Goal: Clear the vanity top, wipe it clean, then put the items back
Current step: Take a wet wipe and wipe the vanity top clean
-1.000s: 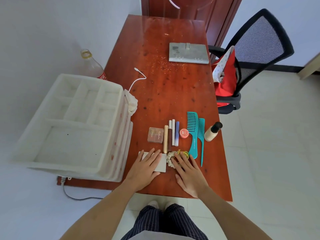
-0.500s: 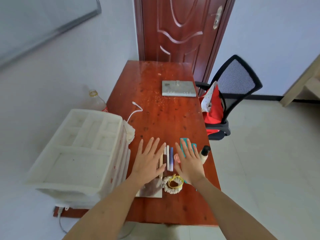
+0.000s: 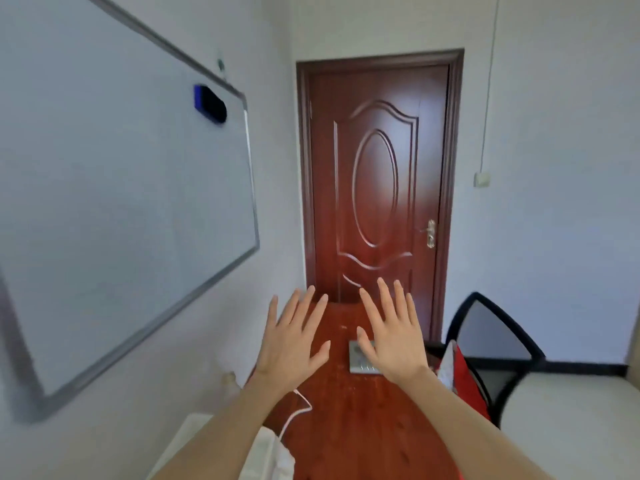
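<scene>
A whiteboard [image 3: 121, 202] is hanging on the left wall with a blue eraser [image 3: 209, 103] sticking to it. The left hand [image 3: 294, 344] is hovering above the red-brown vanity top [image 3: 363, 427], fingers spread apart, holding nothing. The right hand [image 3: 393, 336] is matching it beside, fingers splayed and empty, partly covering a grey flat device [image 3: 362, 363]. A black mesh chair [image 3: 491, 351] is standing at right

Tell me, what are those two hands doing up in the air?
A person holds both hands up over a long red-brown table, fingers spread. The left hand and the right hand are empty; neither grips anything. The right hand partly covers a flat grey box lying on the table. A white cable trails near the left wrist. Nothing is being cleared or wiped at this moment.
</scene>
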Motion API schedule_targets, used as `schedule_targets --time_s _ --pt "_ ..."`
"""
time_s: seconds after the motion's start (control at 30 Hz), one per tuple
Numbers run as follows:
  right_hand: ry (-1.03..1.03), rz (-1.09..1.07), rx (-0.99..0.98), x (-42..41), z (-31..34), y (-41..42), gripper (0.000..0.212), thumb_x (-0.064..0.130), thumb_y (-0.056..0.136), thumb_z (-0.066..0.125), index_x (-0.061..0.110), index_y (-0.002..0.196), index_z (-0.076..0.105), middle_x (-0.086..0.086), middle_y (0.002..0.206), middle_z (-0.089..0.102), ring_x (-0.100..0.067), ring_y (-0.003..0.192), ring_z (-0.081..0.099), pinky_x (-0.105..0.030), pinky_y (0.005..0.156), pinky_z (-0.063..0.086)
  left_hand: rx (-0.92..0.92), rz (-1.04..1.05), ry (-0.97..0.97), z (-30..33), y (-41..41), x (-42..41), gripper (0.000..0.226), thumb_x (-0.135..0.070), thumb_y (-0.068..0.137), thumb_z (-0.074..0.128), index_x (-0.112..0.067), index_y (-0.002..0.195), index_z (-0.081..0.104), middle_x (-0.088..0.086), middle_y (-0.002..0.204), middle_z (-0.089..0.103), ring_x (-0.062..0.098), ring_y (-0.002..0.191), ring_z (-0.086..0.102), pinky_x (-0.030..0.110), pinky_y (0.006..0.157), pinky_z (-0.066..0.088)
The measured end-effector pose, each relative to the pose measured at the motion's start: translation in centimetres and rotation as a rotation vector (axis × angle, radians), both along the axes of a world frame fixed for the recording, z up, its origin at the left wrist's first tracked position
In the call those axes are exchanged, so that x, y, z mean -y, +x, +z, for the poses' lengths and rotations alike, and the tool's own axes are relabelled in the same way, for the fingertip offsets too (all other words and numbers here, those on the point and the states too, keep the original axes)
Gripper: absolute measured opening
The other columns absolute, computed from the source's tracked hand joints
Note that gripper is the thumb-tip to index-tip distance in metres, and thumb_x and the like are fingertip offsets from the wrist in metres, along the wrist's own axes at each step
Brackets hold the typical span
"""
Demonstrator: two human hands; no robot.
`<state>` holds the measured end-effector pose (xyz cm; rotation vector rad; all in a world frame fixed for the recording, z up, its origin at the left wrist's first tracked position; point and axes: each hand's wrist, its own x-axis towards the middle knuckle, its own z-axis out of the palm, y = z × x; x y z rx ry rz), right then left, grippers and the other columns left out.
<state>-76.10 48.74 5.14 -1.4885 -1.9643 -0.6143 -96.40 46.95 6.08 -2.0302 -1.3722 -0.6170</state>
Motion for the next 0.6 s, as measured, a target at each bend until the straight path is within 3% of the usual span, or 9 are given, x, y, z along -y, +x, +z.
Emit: schedule_targets --time_s 0.13,0.33,0.47,0.6 --pt "0.121 0.107 0.017 -0.5 4.7 -2.7 0.061 0.046 0.088 0.036 0.020 0.143 0.037 -0.016 0.151 0.030 -0.040 0.140 0.021 -0.052 0.112 0.020 -0.015 0.099 0.123 4.9 -3.8 1.6 0.067 -0.051 0.082 0.036 -0.019 0.141 0.029 0.011 0.143 0.043 0.030 0.133 0.037 0.056 0.106 0.018" --pt "0.175 0.354 0.021 1.2 7.9 -9.3 0.061 0.046 0.089 0.031 0.018 0.143 0.036 -0.018 0.151 0.028 -0.043 0.139 0.020 -0.052 0.112 0.016 -0.056 0.399 0.192 8.4 -9.4 9.5 0.071 -0.053 0.085 0.033 -0.019 0.145 0.022 0.012 0.149 0.033 0.029 0.137 0.023 0.054 0.109 0.014" --pt "0.200 0.633 0.010 6.0 7.9 -14.9 0.061 0.044 0.089 0.033 0.020 0.146 0.027 -0.018 0.152 0.026 -0.042 0.140 0.018 -0.052 0.113 0.019 -0.042 0.588 0.208 8.2 -11.5 18.2 0.070 -0.053 0.086 0.034 -0.018 0.146 0.023 0.013 0.151 0.029 0.030 0.138 0.022 0.052 0.110 0.013" --pt "0.220 0.938 0.024 14.1 7.6 -20.6 0.060 0.041 0.087 0.036 0.018 0.143 0.034 -0.018 0.151 0.027 -0.042 0.139 0.021 -0.052 0.112 0.020 -0.045 0.797 0.184 7.5 -12.7 28.4 0.070 -0.052 0.086 0.037 -0.018 0.146 0.024 0.014 0.150 0.030 0.033 0.137 0.028 0.051 0.110 0.014"
